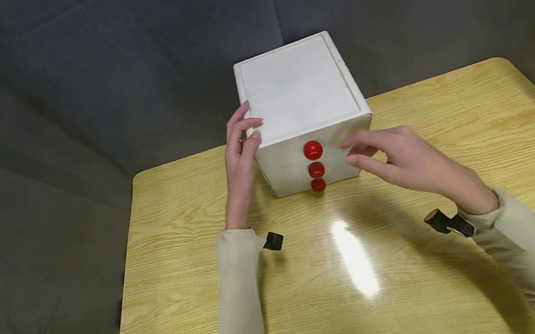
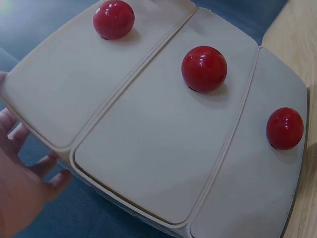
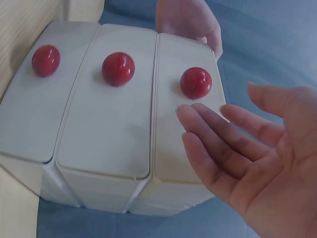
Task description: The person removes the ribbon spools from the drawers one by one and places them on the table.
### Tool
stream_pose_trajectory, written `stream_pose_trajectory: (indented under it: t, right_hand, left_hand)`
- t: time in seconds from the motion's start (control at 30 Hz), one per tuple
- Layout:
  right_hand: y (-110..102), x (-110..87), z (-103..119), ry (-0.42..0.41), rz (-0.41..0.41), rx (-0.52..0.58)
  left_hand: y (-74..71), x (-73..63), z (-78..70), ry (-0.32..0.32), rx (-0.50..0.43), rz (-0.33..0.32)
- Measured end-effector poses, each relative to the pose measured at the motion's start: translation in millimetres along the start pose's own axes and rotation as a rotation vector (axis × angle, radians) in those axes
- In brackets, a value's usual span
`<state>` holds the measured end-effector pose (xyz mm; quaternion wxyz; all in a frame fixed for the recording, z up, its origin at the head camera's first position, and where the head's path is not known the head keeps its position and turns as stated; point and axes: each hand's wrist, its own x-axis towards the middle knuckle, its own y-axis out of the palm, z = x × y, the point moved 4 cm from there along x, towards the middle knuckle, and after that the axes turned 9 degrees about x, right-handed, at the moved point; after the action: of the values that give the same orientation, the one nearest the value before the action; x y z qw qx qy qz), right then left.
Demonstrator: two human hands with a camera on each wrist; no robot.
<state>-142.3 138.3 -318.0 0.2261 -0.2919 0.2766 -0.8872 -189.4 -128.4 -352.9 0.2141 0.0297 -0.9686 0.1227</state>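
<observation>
A white box of three stacked drawers (image 1: 298, 90) stands on the table, each drawer front bearing a round red knob. In the head view the top knob (image 1: 313, 150), middle knob (image 1: 316, 170) and bottom knob (image 1: 318, 185) line up on the front face. My left hand (image 1: 241, 156) rests on the box's upper left edge, fingertips over the top and side. To the right of the top knob, my right hand (image 1: 396, 159) hovers before the drawer front with fingers loosely bent, holding nothing. The right wrist view shows the right hand's fingers (image 3: 218, 141) apart from the top knob (image 3: 196, 83).
The wooden table (image 1: 187, 284) extends in front of the box and to both sides. Dark grey cloth (image 1: 178, 62) hangs right behind the box and along the left. Black wrist cameras (image 1: 273, 241) stick out from both sleeves.
</observation>
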Motion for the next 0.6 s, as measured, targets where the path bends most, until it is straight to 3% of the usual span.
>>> stream_pose_trajectory:
  t: [0.3, 0.6]
  right_hand:
    - [11.5, 11.2, 2.5, -0.054, -0.039, 0.092]
    - [26.5, 19.3, -3.9, -0.023, -0.043, 0.145]
  left_hand:
    - [0.8, 7.8, 10.5, 0.078, -0.063, 0.008]
    - [4.1, 9.6, 18.9, 0.084, -0.075, -0.022]
